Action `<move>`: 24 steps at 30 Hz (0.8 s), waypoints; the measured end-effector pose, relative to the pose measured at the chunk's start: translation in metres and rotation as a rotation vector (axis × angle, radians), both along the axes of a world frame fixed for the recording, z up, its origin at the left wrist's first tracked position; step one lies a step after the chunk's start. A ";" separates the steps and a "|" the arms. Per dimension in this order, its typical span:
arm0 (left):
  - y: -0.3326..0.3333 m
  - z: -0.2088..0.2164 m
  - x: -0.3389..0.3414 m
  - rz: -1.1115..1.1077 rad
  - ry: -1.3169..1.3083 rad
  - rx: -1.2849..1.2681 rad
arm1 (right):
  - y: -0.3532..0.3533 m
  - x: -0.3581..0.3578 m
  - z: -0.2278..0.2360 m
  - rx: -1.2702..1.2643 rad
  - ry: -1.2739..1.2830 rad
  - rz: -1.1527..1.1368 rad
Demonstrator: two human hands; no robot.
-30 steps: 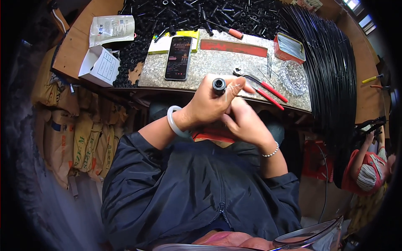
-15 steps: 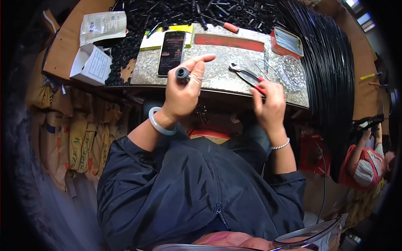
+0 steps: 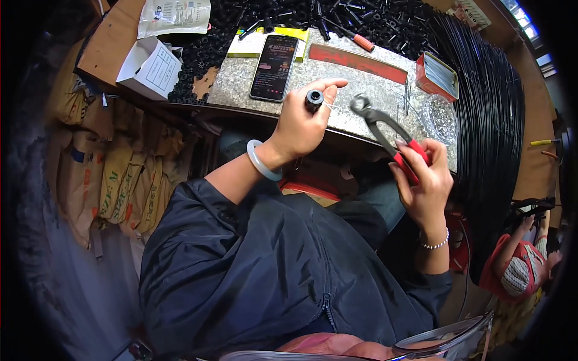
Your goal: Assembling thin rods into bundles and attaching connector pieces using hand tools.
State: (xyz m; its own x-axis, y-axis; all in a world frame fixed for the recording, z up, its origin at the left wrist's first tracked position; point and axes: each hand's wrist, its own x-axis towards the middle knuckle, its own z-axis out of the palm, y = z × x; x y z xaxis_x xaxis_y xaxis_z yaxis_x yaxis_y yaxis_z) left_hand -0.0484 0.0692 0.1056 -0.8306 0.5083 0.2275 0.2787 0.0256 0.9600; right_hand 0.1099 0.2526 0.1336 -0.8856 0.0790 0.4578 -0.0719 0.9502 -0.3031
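Pincers point(image 3: 371, 114) with red grips sit in the right hand point(image 3: 428, 175), whose fingers and thumb wrap the handles, while the head points up and leftward over the near part of the speckled surface point(image 3: 235, 84). The handles stand apart, so a light, even squeeze should be enough to bring the jaws together; how far they gape is hard to tell. The left hand point(image 3: 301, 126) curls around a black tubular part point(image 3: 313, 97) near the surface's front edge, its ringed end facing up, with the index finger stretched out above the thumb. Thin pale wires point(image 3: 331, 106) show beside the thumb, just right of the part; whether the thumb pinches them is unclear. Tool and part are apart. Good handling here probably rests on a quiet left hand: part gripped firmly, wires gathered together, and the outstretched finger tucked back, since it points toward the side where the pincers' head is. Moving only the tool, rather than both hands at once, should make aiming easier. A clear dish point(image 3: 448, 133) and a phone point(image 3: 274, 67) lie on either side, so a wide, low sweep could knock them.
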 end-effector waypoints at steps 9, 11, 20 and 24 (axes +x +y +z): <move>0.011 -0.009 -0.002 0.037 0.074 0.056 | -0.016 0.007 0.021 0.492 0.089 -0.053; 0.011 -0.008 -0.001 0.024 0.065 0.064 | -0.018 0.009 0.016 0.497 0.088 -0.051; -0.002 0.003 0.015 -0.122 0.055 0.067 | -0.010 0.021 0.018 -1.366 -1.021 0.228; -0.002 0.004 0.017 -0.141 -0.005 0.089 | -0.026 0.017 0.011 -1.375 -1.087 0.261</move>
